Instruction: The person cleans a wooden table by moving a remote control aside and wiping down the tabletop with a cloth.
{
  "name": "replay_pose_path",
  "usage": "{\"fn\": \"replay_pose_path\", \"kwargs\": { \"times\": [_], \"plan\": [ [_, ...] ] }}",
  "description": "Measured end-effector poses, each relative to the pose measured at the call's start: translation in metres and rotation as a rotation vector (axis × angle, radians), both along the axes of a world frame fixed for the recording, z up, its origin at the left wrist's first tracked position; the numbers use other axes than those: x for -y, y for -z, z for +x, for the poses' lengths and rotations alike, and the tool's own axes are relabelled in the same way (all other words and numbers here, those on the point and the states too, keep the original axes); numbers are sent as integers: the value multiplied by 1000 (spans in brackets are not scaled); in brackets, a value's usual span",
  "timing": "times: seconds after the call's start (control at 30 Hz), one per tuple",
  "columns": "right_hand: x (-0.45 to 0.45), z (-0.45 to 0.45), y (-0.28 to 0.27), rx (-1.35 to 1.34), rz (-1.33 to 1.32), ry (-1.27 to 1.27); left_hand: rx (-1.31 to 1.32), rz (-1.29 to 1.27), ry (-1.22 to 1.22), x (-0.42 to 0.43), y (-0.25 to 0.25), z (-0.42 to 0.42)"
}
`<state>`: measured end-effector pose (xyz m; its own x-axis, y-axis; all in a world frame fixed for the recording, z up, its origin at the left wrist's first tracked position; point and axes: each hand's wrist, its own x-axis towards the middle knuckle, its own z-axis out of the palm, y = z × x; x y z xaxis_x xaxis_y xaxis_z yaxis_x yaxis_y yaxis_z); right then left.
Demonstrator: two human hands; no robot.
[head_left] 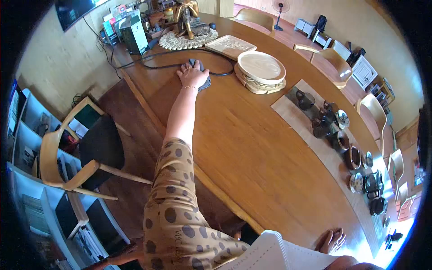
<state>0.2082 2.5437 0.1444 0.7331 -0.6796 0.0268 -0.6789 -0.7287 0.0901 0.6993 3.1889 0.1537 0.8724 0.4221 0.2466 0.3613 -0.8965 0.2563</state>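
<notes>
My left hand [192, 76], with a bracelet at the wrist, is stretched far out over the wooden table. It presses a dark grey cloth [205, 84] onto the tabletop; cloth edges show past the fingers and below the palm. A black cable [225, 58] loops just beyond the hand. To its right are a stack of round pale wooden trays [261, 67] and a rectangular carved board [231, 47]. My right hand [332, 241] lies on the table at the lower right, fingers extended, holding nothing visible.
On a runner [292, 108] along the right side stand several dark teapots and cups [339, 141]. A bronze statue [185, 20] sits on a lacy mat [167, 41] at the far end, near a box [133, 33]. A wooden chair [51, 157] and shelves [33, 119] are at left.
</notes>
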Motion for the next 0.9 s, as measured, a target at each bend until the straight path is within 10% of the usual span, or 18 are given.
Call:
{"fn": "replay_pose_path", "kwargs": {
  "times": [0.43, 0.5, 0.53, 0.63, 0.7, 0.9],
  "plan": [
    [20, -6, 22, 136, -89, -119, 139, -10, 65, 3, 15, 35],
    [53, -14, 44, 217, -312, -368, -101, 5, 356, 8, 2, -5],
    [83, -18, 66, 312, -852, -682, -23, 47, 509, 4, 9, -37],
    [75, -16, 58, 506, -329, -654, 161, 206, 689, -33, 28, -106],
    [51, -26, 40, 224, -49, -126, -26, 160, 444, -78, -5, -134],
    [34, -17, 28, 177, 39, -59, 51, 12, -316, -224, 9, -99]
  ]
}}
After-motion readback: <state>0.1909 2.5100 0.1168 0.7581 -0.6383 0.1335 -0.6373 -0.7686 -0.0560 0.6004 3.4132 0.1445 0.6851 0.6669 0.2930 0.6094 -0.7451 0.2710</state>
